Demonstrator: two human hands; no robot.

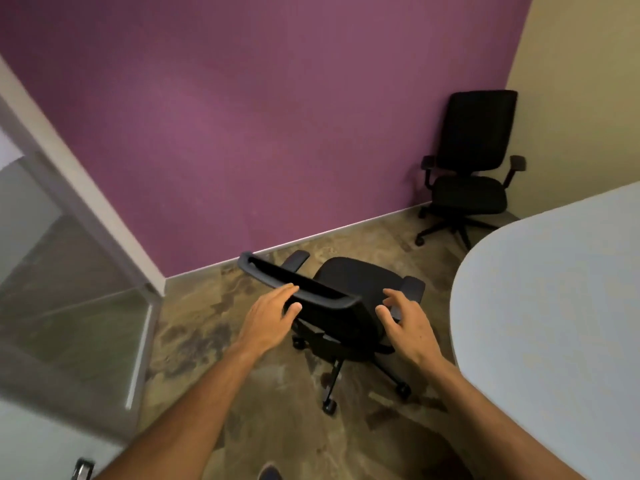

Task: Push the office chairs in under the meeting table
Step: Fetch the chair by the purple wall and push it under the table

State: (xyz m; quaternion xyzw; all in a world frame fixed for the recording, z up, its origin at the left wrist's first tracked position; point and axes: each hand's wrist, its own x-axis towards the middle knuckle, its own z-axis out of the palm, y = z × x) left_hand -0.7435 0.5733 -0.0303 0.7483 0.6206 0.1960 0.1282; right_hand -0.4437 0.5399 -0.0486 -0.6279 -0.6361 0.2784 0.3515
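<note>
A black office chair on castors stands just in front of me, its backrest top toward me and its seat facing the purple wall. My left hand rests on the top edge of the backrest with fingers spread. My right hand hovers open at the backrest's right side, near the right armrest, fingers curled and apart. The pale meeting table with a rounded end fills the right side. A second black office chair stands in the far corner, facing the room, apart from the table.
A purple wall runs behind the chairs and meets a beige wall on the right. A glass partition with a white frame stands at left. The floor is mottled brown tile.
</note>
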